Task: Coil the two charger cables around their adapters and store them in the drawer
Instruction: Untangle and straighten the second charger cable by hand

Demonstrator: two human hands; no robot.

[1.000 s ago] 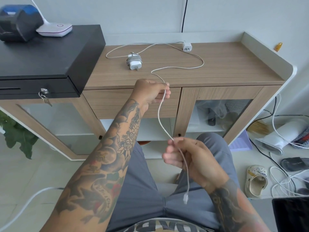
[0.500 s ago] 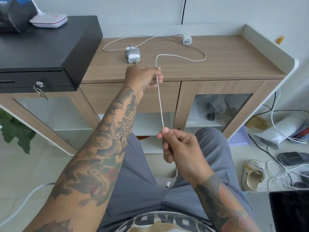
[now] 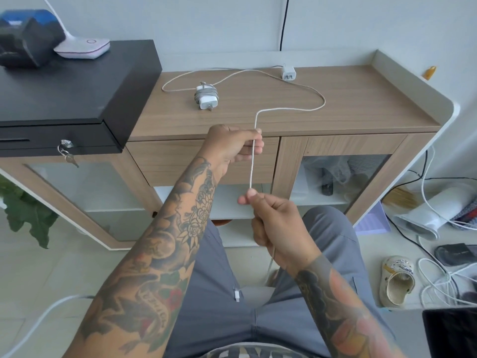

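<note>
A white adapter [image 3: 205, 96] with its cable coiled around it lies on the wooden cabinet top [image 3: 361, 104]. A second small white adapter [image 3: 288, 72] stands at the back, and its long white cable [image 3: 291, 81] snakes loose over the top and off the front edge. My left hand [image 3: 233, 146] pinches that cable just below the cabinet edge, in front of the closed drawer [image 3: 170, 161]. My right hand [image 3: 276, 223] pinches the same cable lower down, so it runs taut between both hands. The cable's plug end [image 3: 236, 293] hangs over my lap.
A black cash box [image 3: 77, 94] with keys sits on the left, carrying a white lamp base [image 3: 82, 47] and a dark device [image 3: 25, 37]. Glass-door compartments flank the drawer. On the floor at right lie a sandal [image 3: 397, 280], tangled white cables [image 3: 438, 280] and a white appliance [image 3: 433, 215].
My right hand has slid up the cable and my left hand has risen toward the cabinet edge, pulling the cable straight. The plug end now dangles to the left of my right wrist.
</note>
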